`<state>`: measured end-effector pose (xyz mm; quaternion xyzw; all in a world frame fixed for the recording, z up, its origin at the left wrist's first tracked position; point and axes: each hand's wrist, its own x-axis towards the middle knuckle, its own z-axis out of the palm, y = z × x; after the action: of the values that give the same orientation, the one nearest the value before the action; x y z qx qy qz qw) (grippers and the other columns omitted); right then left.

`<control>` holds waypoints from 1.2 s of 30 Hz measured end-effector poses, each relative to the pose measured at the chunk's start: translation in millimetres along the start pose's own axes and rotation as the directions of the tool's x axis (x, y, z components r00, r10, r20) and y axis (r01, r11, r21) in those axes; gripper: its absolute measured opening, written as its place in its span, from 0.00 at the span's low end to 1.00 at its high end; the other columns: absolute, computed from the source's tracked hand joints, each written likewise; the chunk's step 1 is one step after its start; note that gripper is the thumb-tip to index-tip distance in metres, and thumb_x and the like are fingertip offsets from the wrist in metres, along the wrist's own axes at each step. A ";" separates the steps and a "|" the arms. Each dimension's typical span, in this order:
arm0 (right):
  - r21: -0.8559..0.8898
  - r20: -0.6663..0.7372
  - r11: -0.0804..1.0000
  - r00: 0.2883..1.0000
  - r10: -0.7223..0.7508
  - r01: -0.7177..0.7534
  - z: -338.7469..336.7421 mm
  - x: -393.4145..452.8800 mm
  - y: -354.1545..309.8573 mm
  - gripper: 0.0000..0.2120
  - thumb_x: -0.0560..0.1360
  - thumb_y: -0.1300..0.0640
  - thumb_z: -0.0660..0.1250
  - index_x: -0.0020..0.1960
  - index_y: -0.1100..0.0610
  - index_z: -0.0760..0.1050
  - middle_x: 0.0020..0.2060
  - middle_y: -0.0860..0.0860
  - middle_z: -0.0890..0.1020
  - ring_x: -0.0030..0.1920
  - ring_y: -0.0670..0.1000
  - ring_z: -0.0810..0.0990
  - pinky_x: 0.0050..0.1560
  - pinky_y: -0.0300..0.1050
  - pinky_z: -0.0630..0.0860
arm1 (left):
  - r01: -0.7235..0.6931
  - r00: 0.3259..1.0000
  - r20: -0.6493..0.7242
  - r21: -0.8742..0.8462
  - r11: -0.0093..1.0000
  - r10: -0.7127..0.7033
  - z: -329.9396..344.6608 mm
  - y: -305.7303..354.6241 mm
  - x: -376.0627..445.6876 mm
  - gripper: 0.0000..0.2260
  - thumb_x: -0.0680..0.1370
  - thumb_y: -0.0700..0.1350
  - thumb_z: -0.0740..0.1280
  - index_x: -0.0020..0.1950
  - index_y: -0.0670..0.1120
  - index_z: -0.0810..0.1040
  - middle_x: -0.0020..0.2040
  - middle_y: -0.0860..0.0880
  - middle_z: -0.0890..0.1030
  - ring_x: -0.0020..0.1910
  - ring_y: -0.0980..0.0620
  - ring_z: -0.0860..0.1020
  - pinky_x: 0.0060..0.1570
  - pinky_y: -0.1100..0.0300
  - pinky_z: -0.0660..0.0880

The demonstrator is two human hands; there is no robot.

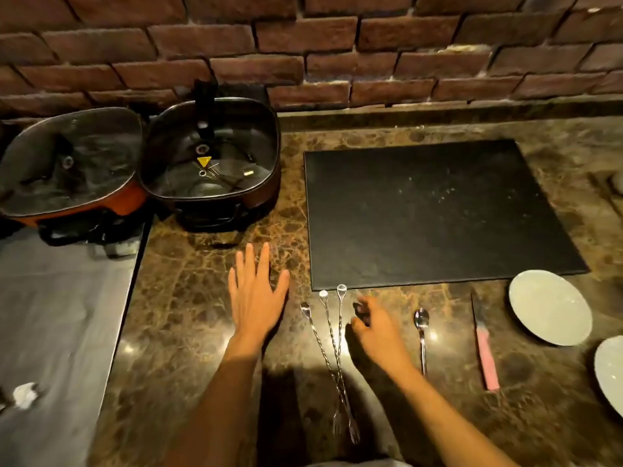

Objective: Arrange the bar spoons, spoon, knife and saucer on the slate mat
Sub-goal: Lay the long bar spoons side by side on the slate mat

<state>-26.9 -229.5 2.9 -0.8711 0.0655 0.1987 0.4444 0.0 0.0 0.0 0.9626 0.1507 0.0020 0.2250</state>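
Note:
The dark slate mat [438,214] lies bare on the marble counter. Just in front of it lie three twisted bar spoons [332,348], their handles crossing near the forked ends. To their right are a spoon [422,332], a pink-handled knife [483,348] and a pale saucer [550,306]. My left hand [256,291] is flat and spread on the counter left of the bar spoons, holding nothing. My right hand [374,328] hovers just right of the bar spoons with its fingers curled and blurred, and I see nothing in it.
Two lidded electric pans [209,156] [67,163] stand at the back left against a brick wall. A second plate [610,375] is cut off by the right edge. A grey surface [57,332] lies lower on the left, past the counter edge.

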 end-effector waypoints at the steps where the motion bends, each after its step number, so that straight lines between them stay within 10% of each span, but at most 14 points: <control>1: -0.010 -0.020 1.000 0.999 0.024 -0.025 5.8 1.1 2.2 0.16 0.76 0.63 0.64 0.63 0.56 0.71 0.49 0.49 0.78 0.53 0.52 0.79 0.54 0.46 0.74 | -0.014 1.000 0.011 0.022 1.000 0.014 3.7 -3.9 8.1 0.30 0.84 0.59 0.57 0.84 0.53 0.52 0.85 0.46 0.50 0.84 0.44 0.46 0.81 0.42 0.47; 7: -0.074 0.010 0.978 0.980 0.198 -0.197 35.9 -13.9 6.8 0.07 0.74 0.61 0.64 0.42 0.50 0.69 0.34 0.47 0.75 0.37 0.51 0.75 0.36 0.45 0.69 | -0.080 0.994 0.084 0.116 0.990 0.070 36.2 -22.3 50.7 0.30 0.83 0.60 0.57 0.84 0.53 0.54 0.85 0.44 0.53 0.83 0.41 0.50 0.80 0.41 0.50; 19: -0.450 0.006 0.890 0.996 0.090 -0.078 51.4 -32.4 -1.4 0.03 0.74 0.62 0.63 0.43 0.57 0.70 0.40 0.54 0.78 0.39 0.56 0.76 0.37 0.53 0.74 | -0.208 0.978 0.092 0.285 0.936 0.189 59.0 -22.8 85.8 0.28 0.83 0.60 0.56 0.82 0.51 0.60 0.82 0.42 0.61 0.81 0.37 0.57 0.76 0.36 0.57; 36: -0.354 -0.005 0.935 1.000 -0.009 0.006 37.0 -23.4 -15.9 0.06 0.74 0.65 0.61 0.39 0.59 0.70 0.33 0.49 0.77 0.33 0.49 0.74 0.30 0.43 0.69 | -0.203 0.979 0.066 0.260 0.944 0.193 64.0 -26.4 90.3 0.28 0.83 0.59 0.55 0.82 0.52 0.60 0.83 0.44 0.60 0.82 0.38 0.57 0.77 0.37 0.56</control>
<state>-54.3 -191.9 4.8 -0.9377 0.0267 0.2028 0.2808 83.1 21.1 -74.8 0.9942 0.0477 -0.0147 0.0954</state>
